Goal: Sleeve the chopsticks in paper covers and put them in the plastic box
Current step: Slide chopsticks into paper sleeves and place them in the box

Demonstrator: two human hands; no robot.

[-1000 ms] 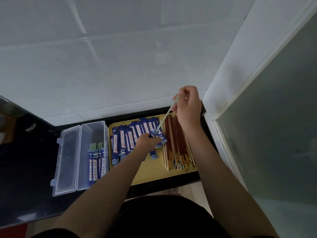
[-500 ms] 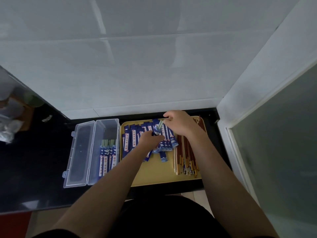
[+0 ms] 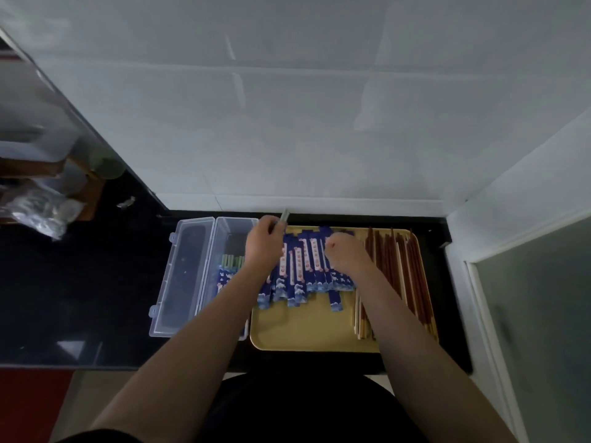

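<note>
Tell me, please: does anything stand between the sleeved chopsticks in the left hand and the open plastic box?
Nothing visible does. The left hand holds the sleeved chopsticks right at the box's near wall, and the plastic box lies open, lid folded away, with sleeved pairs only in its nearer part.

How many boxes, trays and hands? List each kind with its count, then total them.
Box: 1
Tray: 1
Hands: 2, left hand holding chopsticks, right hand
Total: 4

Two bare forearms, no sleeves reaching wrists. Left hand (image 3: 263,247) and right hand (image 3: 343,252): no rings, watch or gloves seen. Small reddish mark on right hand's back. Dark black garment at bottom edge, dark sleeve hem at lower left.
</note>
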